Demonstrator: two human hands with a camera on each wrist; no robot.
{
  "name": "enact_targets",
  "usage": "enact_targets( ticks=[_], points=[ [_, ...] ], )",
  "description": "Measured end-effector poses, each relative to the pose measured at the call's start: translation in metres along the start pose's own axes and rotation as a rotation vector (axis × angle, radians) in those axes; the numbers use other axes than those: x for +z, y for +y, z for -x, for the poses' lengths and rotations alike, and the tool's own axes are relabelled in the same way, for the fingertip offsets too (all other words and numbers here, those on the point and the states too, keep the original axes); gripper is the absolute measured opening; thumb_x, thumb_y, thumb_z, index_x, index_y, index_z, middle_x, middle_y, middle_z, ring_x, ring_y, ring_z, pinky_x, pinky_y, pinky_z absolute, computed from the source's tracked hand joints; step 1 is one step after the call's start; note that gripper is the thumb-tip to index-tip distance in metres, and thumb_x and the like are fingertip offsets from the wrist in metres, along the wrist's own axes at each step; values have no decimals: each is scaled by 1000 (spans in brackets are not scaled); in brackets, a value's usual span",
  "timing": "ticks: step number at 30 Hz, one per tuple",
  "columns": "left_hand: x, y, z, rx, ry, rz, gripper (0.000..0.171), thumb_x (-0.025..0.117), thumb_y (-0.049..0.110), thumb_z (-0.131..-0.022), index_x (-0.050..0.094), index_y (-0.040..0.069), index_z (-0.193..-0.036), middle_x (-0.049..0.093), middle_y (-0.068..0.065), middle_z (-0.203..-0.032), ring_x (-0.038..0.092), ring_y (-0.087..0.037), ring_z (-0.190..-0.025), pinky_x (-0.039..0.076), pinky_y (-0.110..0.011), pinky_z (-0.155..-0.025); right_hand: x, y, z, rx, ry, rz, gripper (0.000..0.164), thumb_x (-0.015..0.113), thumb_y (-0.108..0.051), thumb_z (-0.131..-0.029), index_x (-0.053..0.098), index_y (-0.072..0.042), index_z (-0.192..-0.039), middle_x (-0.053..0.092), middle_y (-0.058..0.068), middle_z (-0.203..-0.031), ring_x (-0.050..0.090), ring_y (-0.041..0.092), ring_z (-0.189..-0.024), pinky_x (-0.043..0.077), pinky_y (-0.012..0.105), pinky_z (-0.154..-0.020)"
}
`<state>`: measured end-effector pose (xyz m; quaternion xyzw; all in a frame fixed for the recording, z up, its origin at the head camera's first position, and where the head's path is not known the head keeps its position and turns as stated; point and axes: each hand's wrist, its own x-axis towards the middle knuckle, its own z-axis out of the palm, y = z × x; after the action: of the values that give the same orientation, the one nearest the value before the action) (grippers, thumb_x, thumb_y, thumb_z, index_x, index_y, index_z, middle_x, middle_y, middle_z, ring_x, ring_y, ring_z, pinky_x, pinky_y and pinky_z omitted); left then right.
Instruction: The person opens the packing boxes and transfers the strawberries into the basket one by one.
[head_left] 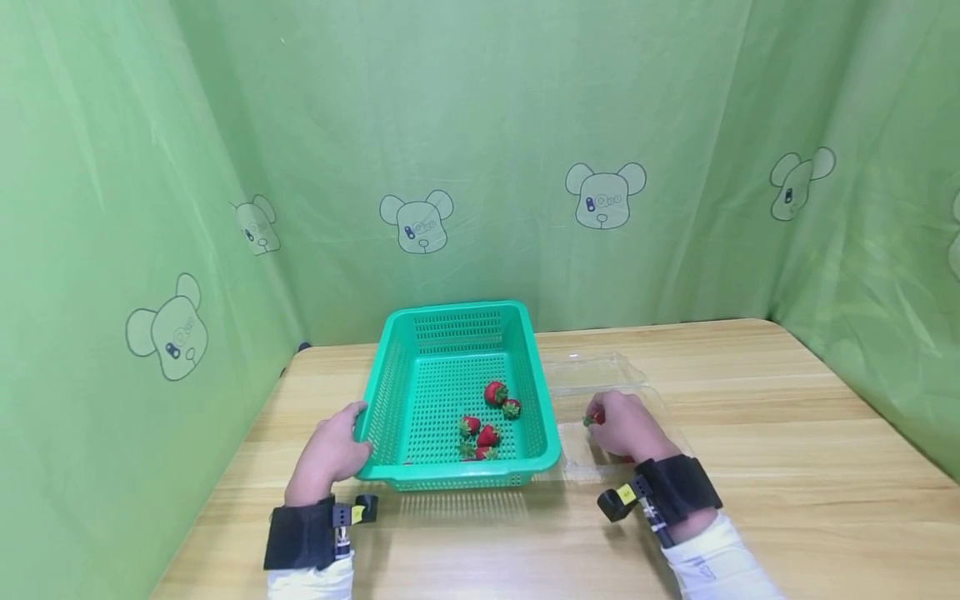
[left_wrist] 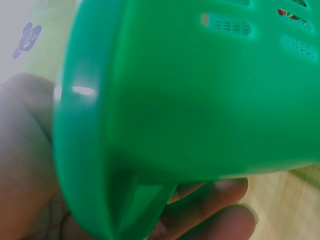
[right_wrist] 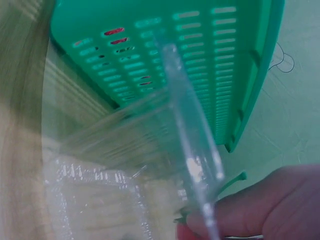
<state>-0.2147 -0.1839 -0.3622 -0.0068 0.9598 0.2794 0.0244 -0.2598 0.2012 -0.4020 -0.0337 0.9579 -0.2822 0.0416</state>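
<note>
A green plastic basket (head_left: 438, 400) with slotted walls holds several strawberries (head_left: 495, 392), lying toward its right side and near end. My left hand (head_left: 330, 446) grips the basket's left rim near the front corner; in the left wrist view the fingers (left_wrist: 215, 210) curl beneath the rim. On the right, my right hand (head_left: 626, 427) pinches a strawberry (head_left: 597, 417) with green leaves, inside or just over a clear plastic box (head_left: 573, 468). Red shows under that hand, partly hidden. In the right wrist view the box's transparent wall (right_wrist: 187, 135) stands in front of the fingertips.
The box's clear lid (head_left: 588, 371) lies folded back toward the far side. Both containers stand on a wooden table (head_left: 780, 417). A green curtain (head_left: 495, 167) printed with bear heads hangs behind and at both sides.
</note>
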Motion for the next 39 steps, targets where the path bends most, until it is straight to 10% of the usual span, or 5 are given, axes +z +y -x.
enact_targets(
  ticks=[39],
  points=[
    [1,1,-2,-43,-18,23,63,56,3,-86,32,-2,-144,52,-30,-127,55,-31,-88,50,-40,-71,-20,-21,15,-189,145,10,14,66,-8,-83,65,-1,-95,65,14,-86,56,23,-70,50,38,-60]
  ],
)
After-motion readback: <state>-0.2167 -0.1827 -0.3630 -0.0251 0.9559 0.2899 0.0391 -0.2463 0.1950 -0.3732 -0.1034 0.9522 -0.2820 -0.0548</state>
